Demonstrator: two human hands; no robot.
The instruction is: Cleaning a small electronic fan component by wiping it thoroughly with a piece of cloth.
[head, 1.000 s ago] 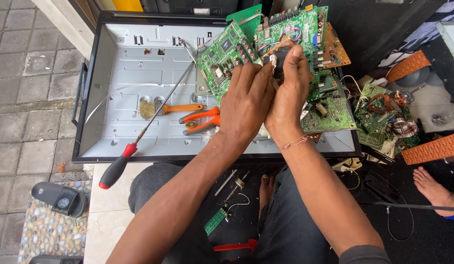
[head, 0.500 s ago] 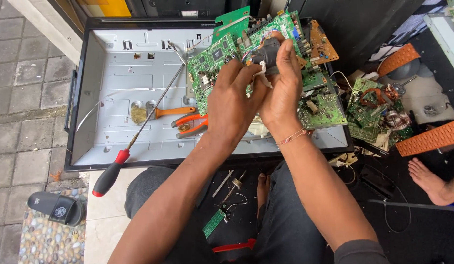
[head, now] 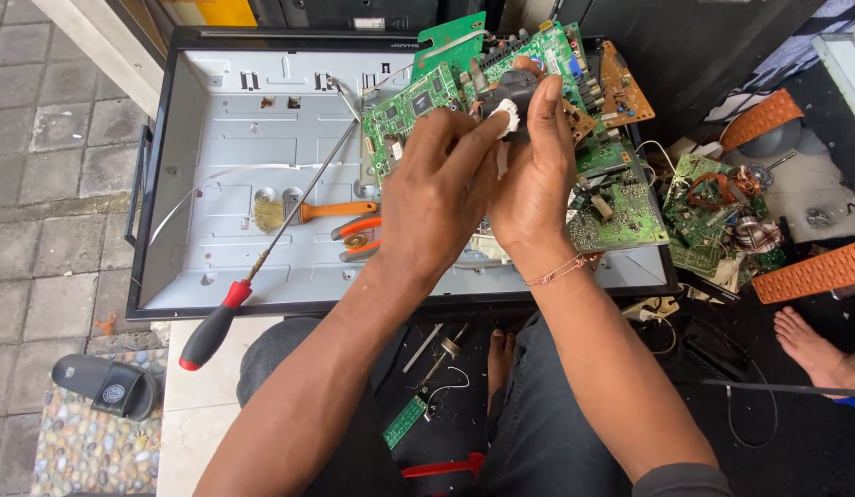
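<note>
Dark component (head: 512,92) pinched between left hand (head: 436,198) and right hand (head: 536,170) above green circuit board (head: 427,97); slip risks cracking board.

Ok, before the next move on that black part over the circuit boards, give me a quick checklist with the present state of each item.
1. Both hands on the part: ok. The left hand and right hand grip the black component with its white tip.
2. Part free of the green circuit board: cannot tell, fingers hide the join.
3. Long screwdriver within reach: ok, it lies slanted across the grey metal panel, red handle over the near edge.
4. Orange pliers and brush at hand: ok, both lie on the panel beside the left wrist.
5. Other person's bare foot apart from the work: ok, off to the right.
</note>
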